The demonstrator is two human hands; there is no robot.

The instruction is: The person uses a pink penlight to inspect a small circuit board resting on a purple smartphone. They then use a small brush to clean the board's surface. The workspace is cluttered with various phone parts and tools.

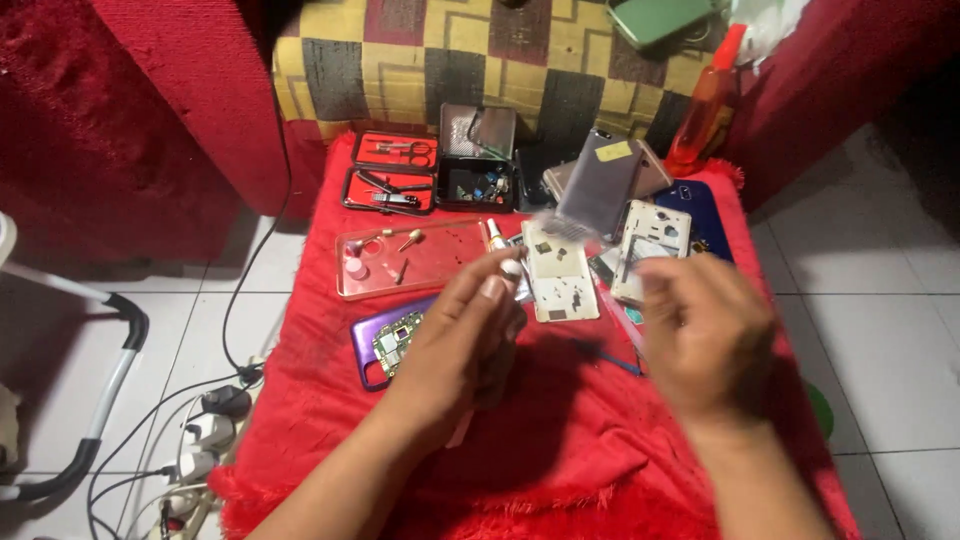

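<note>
While L hand (pixel 470 335) pinches small white tube (pixel 510 268) at fingertips, R hand's (pixel 705 335) grip unclear, blurred.

tray (pixel 415 262) left of frame (pixel 560 270)

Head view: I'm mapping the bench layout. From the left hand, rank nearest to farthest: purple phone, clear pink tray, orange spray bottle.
From the left hand:
1. Purple phone, just left of it.
2. Clear pink tray, above it.
3. Orange spray bottle, far top right.
</note>
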